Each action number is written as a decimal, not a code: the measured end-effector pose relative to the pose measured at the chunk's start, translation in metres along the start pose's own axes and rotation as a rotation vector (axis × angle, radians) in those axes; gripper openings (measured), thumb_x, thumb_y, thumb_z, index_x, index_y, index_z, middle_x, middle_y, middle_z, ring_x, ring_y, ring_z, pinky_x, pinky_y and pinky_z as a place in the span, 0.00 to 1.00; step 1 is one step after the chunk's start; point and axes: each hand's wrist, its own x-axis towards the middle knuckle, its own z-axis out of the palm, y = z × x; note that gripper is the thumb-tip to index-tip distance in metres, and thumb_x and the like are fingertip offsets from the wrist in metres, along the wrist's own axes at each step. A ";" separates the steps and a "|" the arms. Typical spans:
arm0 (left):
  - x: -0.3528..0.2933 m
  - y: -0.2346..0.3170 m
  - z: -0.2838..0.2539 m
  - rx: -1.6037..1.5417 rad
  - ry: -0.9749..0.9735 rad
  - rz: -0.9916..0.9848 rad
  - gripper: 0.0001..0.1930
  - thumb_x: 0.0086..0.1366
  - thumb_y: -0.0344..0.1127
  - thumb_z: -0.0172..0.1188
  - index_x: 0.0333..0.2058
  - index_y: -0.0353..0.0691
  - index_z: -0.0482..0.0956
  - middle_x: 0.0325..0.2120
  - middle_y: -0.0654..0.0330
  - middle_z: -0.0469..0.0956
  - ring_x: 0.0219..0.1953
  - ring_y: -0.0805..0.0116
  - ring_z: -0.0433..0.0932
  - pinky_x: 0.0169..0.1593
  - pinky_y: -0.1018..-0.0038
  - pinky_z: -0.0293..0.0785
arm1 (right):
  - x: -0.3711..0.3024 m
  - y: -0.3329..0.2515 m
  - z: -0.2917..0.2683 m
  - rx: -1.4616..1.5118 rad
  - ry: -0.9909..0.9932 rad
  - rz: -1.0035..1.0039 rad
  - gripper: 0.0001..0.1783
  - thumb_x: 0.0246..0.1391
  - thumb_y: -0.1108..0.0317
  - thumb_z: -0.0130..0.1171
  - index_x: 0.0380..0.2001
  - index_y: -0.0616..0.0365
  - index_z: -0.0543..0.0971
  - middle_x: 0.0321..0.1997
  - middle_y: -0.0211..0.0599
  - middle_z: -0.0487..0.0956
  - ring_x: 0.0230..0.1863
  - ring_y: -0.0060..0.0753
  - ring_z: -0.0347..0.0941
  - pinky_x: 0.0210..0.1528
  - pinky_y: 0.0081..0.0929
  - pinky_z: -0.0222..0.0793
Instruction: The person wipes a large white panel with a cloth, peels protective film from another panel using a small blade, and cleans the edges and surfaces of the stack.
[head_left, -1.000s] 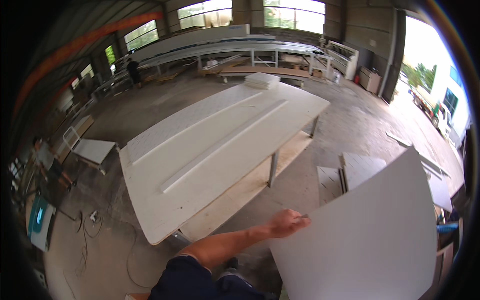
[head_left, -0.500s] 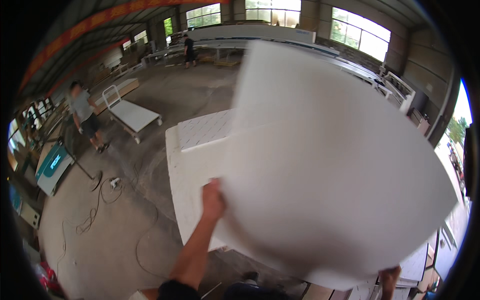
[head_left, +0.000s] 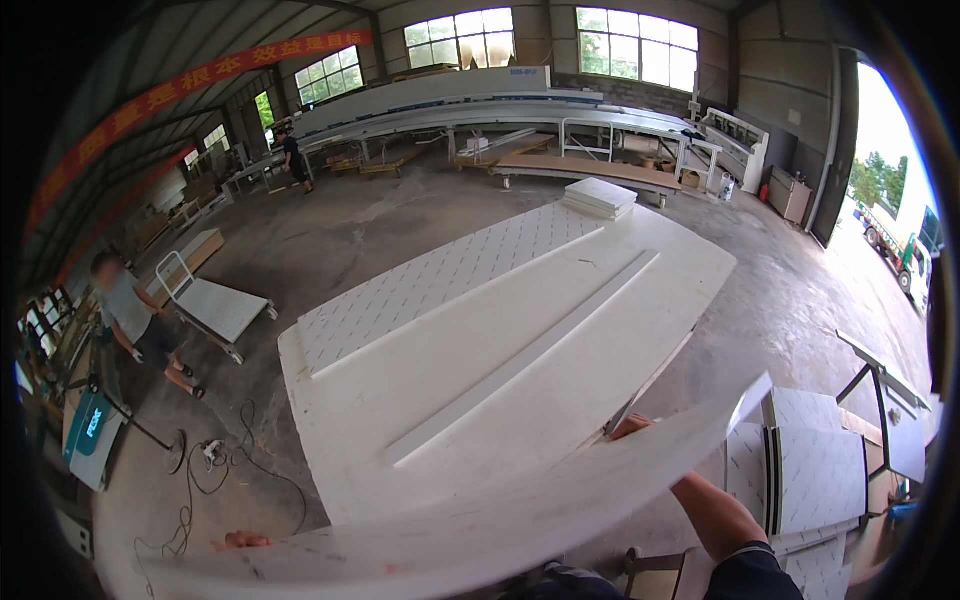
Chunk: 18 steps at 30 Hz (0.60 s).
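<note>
A large white panel (head_left: 450, 540), blurred by motion, slants across the near side of a white-topped worktable (head_left: 345, 440). My left hand (head_left: 243, 540) grips its edge at the lower left, fingers partly hidden. On the right, my right hand (head_left: 630, 428) is closed at the panel's far edge, next to the table's side; the panel cuts across my forearm. A narrow white strip (head_left: 525, 360) lies lengthwise on the table. Beyond it is a long board with dash-patterned film (head_left: 440, 282). Several small white panels (head_left: 600, 197) are stacked at the far end.
Stacked panels (head_left: 820, 480) stand close on my right, beside a metal frame (head_left: 890, 410). A flat trolley (head_left: 220, 310) and a person (head_left: 135, 310) are on the left. Cables (head_left: 215, 470) lie on the floor there. A long machine (head_left: 450, 115) spans the back.
The panel has swung down from upright toward me, uncovering the table and strip. My left hand has moved down and left; my right hand has moved up and left. The view has turned right.
</note>
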 end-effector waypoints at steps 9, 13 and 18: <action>-0.047 -0.035 0.012 -0.389 -0.504 0.039 0.31 0.70 0.58 0.25 0.43 0.43 0.74 0.25 0.54 0.72 0.32 0.62 0.68 0.45 0.65 0.63 | 0.037 0.069 0.047 0.296 -0.016 -0.155 0.22 0.41 0.49 0.60 0.27 0.60 0.75 0.32 0.40 0.78 0.36 0.40 0.72 0.40 0.32 0.67; -0.083 -0.056 0.030 -0.369 -0.403 -0.032 0.30 0.71 0.55 0.24 0.43 0.44 0.75 0.25 0.55 0.72 0.31 0.63 0.65 0.46 0.66 0.60 | 0.034 0.090 0.056 0.292 -0.016 -0.094 0.20 0.42 0.52 0.59 0.26 0.61 0.75 0.32 0.41 0.78 0.36 0.42 0.73 0.40 0.32 0.68; -0.111 -0.069 0.025 -0.484 -0.271 0.022 0.30 0.68 0.57 0.26 0.42 0.43 0.75 0.26 0.56 0.73 0.31 0.63 0.69 0.40 0.66 0.65 | 0.045 0.113 0.081 0.333 0.038 -0.249 0.18 0.42 0.56 0.59 0.27 0.61 0.76 0.33 0.41 0.78 0.39 0.39 0.73 0.42 0.30 0.69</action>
